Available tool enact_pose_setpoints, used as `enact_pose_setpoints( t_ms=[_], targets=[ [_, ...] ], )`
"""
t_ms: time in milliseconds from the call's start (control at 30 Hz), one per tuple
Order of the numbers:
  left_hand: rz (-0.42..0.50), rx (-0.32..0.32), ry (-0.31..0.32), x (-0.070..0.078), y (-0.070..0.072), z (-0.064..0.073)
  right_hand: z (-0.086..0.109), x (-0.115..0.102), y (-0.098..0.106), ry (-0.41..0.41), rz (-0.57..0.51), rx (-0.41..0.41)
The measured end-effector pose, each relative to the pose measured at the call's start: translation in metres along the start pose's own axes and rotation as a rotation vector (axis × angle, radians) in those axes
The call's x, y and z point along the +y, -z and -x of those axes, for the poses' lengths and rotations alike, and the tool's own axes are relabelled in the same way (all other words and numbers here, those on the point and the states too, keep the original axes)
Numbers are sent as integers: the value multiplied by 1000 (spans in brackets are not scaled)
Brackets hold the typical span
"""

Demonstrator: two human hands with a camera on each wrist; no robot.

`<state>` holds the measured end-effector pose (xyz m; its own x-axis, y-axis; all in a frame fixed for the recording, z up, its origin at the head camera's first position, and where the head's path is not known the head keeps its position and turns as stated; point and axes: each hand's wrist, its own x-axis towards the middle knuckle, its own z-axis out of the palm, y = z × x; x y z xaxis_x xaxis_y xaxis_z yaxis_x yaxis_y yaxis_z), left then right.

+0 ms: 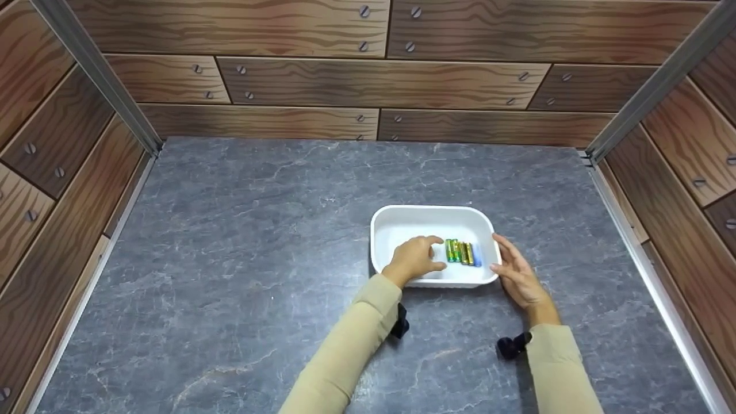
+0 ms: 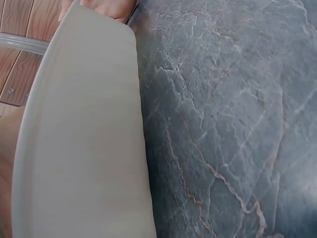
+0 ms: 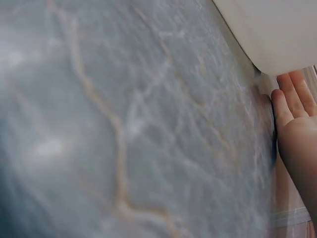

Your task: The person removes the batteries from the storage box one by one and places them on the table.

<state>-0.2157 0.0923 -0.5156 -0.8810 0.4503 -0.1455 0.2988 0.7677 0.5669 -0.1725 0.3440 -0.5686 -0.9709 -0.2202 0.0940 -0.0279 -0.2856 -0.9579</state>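
Observation:
In the head view, a white plastic tub [image 1: 402, 217] stands on the tabletop right of centre. Inside it several green-and-gold batteries [image 1: 458, 252] lie side by side in a row, with a pale blue shape [image 1: 477, 255] at the row's right end. My left hand [image 1: 415, 258] reaches over the tub's near-left rim, its thumb and fingers spread apart just left of the batteries, with nothing seen between them. At the tub's right end, my right hand [image 1: 520, 280] rests against the outer wall, thumb near the rim. Its fingers [image 3: 292, 99] look straight in the right wrist view.
A grey marbled tabletop [image 1: 241, 241] surrounds the tub. Wood-patterned panels [image 1: 322, 83] stand at the back and both sides, with metal posts [image 1: 650, 86] at the back corners. Each sleeve carries a black wrist mount [image 1: 512, 347].

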Motion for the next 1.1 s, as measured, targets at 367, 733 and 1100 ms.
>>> enact_pose_setpoints(
  t_ms=[367,733,1100],
  targets=[
    [-34,3,90,0,-6,-5,-9,-4,-5,-59,27,-18],
    [-115,-4,212,4,-12,-10,-10,-1,-5,-111,-14,11],
    [-180,13,202,5,-14,-13,-13,0,-5,-116,-23,-5]
  ],
)
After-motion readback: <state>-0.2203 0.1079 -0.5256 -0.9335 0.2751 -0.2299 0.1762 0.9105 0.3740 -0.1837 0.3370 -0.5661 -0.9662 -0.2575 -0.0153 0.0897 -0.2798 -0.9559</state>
